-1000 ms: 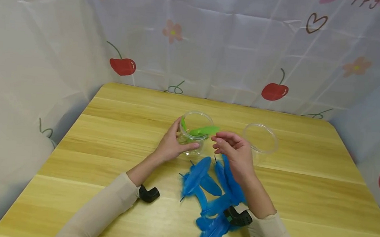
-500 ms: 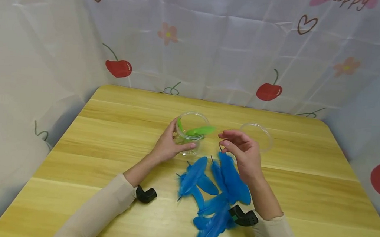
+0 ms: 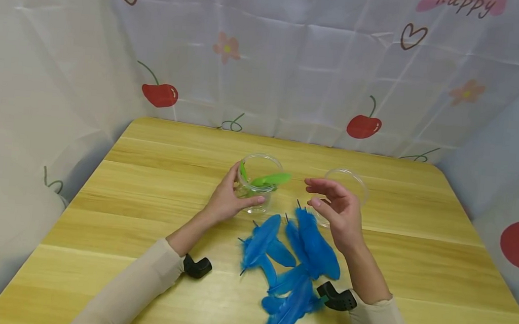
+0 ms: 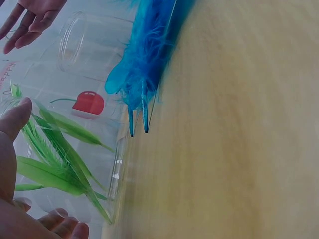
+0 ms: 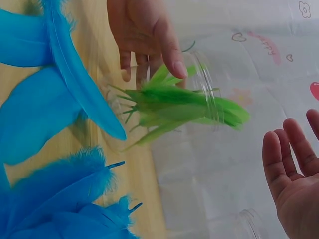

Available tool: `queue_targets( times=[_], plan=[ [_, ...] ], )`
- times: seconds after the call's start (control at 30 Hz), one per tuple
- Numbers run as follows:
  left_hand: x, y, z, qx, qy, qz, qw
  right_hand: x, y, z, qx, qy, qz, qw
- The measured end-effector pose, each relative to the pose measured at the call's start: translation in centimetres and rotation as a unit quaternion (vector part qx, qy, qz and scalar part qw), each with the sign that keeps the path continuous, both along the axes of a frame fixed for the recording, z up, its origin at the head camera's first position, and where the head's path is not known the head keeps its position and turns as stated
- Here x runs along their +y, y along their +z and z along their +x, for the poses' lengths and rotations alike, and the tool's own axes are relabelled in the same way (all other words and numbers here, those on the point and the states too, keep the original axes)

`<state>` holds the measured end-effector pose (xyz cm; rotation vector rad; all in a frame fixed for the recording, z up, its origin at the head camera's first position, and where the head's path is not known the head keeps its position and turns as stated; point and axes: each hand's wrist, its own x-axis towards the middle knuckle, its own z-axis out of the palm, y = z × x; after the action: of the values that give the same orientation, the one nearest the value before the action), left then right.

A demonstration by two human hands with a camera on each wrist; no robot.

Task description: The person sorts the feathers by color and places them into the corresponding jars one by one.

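In the head view my left hand (image 3: 229, 198) grips a clear plastic jar (image 3: 258, 208), fingers round its far side and thumb across the front. Green feathers (image 5: 169, 104) stand inside the jar, their shafts at its bottom. One green feather (image 3: 273, 179) leans out over the rim on the right. My right hand (image 3: 338, 206) hovers to the right of the jar, fingers apart and relaxed, holding nothing. Below and between the hands lies a loose pile of blue feathers (image 3: 312, 242), several with dark shafts pointing up toward the jar.
A second clear jar (image 4: 92, 47) stands on the table to the right, partly behind my right hand. The wooden table (image 3: 161, 185) ends at a white cloth (image 3: 285, 67) printed with cherries and flowers. A black wrist camera (image 3: 338, 296) on my right arm sits beside the blue feathers.
My right hand has drawn away to the right from the green feather at the jar's rim, and its fingers have spread. My left hand still holds the jar.
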<state>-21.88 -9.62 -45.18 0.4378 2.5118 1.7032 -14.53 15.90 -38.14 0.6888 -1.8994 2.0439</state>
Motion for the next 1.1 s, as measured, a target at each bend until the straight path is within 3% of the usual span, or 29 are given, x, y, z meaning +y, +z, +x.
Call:
queue_targets(
  times=[0.53, 0.77, 1.1],
  plan=[
    [0.1, 0.0, 0.0, 0.002, 0.004, -0.01, 0.9999, 1.6, 0.1, 0.3, 0.056, -0.009, 0.041, 0.998],
    [0.2, -0.1, 0.1, 0.0, 0.005, -0.012, 0.9999, 2.6, -0.1, 0.4, 0.055, -0.028, 0.07, 0.996],
    [0.1, -0.1, 0.1, -0.002, 0.002, -0.004, 1.0, 4.3, -0.4, 0.6, 0.066, -0.044, 0.068, 0.995]
  ],
)
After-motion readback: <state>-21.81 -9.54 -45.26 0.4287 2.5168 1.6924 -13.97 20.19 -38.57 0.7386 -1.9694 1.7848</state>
